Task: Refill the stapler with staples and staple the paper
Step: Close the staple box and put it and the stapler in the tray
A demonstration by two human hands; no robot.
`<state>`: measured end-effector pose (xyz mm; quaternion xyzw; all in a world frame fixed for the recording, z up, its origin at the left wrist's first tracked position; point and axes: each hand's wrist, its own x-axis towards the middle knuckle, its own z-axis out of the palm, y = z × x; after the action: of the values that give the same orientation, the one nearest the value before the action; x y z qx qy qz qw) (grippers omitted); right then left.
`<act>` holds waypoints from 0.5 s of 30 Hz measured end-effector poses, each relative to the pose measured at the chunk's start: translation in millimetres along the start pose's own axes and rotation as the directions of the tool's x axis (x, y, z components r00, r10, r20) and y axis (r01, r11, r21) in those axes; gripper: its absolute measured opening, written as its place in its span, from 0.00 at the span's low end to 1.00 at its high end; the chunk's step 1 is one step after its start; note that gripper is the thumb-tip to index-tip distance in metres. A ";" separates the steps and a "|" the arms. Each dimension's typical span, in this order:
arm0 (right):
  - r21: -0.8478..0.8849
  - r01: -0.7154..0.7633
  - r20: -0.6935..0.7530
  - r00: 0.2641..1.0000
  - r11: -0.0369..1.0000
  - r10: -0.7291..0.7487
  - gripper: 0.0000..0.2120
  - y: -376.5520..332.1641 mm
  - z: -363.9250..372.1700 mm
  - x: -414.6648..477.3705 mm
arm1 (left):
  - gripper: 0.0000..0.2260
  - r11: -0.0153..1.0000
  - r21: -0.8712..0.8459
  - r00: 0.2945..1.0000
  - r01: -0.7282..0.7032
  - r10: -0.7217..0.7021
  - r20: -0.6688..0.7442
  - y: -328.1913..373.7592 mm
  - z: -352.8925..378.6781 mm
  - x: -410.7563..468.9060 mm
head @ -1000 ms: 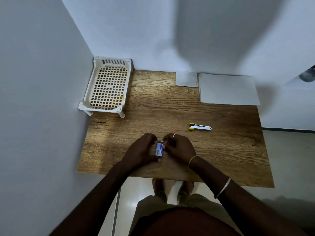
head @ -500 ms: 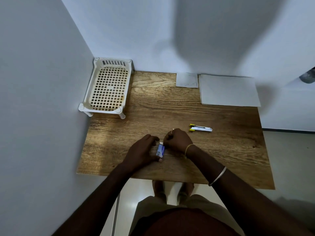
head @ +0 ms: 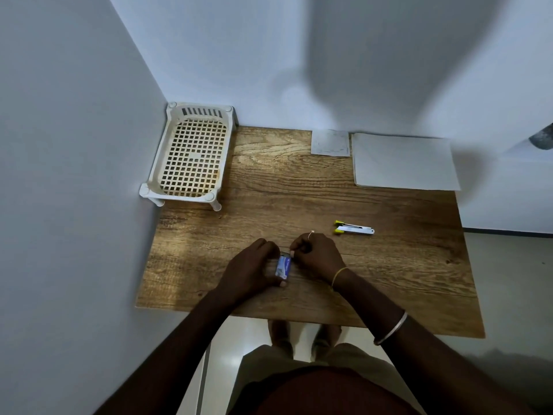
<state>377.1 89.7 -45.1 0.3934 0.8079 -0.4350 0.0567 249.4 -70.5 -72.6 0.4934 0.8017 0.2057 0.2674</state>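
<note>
A small blue and white staple box (head: 283, 267) is held near the front middle of the wooden table (head: 389, 274), gripped by my left hand (head: 251, 271). My right hand (head: 317, 254) pinches at the box's far end with thumb and fingertips; what it pinches is too small to tell. The white stapler with yellow ends (head: 354, 228) lies flat on the table, to the right of and beyond my right hand. A stack of white paper (head: 404, 160) rests at the table's back right corner.
A cream plastic lattice tray (head: 191, 157) on short legs stands at the back left against the wall. A small grey paper square (head: 330, 143) lies just left of the paper stack. Walls close in on the left and back.
My right hand has shifted away from me toward the far end of the box, and the box now shows more between the two hands. The stapler has not moved.
</note>
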 end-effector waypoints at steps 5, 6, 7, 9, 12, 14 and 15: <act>0.031 -0.012 -0.043 0.999 0.999 0.013 0.04 3.1 1.5 -2.6 | 0.29 1.000 0.010 1.000 -0.022 0.022 0.017 -1.5 -2.0 2.3; 0.035 -0.003 -0.049 0.999 0.999 0.005 0.04 4.0 1.7 -4.7 | 0.29 1.000 0.010 1.000 -0.023 0.022 0.020 -1.6 -1.9 2.6; 0.043 0.007 -0.058 0.998 0.999 -0.004 0.05 5.1 2.0 -7.0 | 0.30 1.000 0.011 1.000 -0.020 0.020 0.022 -1.4 -1.7 2.7; 0.068 0.029 -0.083 0.996 0.997 -0.023 0.06 7.3 3.6 -12.5 | 0.31 1.000 0.011 1.000 -0.010 0.010 0.025 -1.2 -1.2 2.6; 0.098 0.079 -0.121 0.990 0.992 -0.067 0.09 8.7 7.3 -20.8 | 0.33 1.000 0.009 1.000 0.002 -0.002 0.023 -1.6 0.0 2.7; 0.113 0.113 -0.147 0.984 0.987 -0.096 0.10 8.5 9.4 -24.3 | 0.35 1.000 0.005 1.000 0.007 -0.007 0.020 -1.2 0.5 3.2; 0.121 0.122 -0.153 0.983 0.985 -0.103 0.10 7.9 10.1 -25.5 | 0.35 1.000 0.002 1.000 0.011 -0.011 0.019 -0.9 0.5 3.5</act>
<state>397.5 69.7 -45.4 0.3808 0.8008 -0.4593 -0.0530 247.8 -67.7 -74.4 0.4913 0.8018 0.1990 0.2758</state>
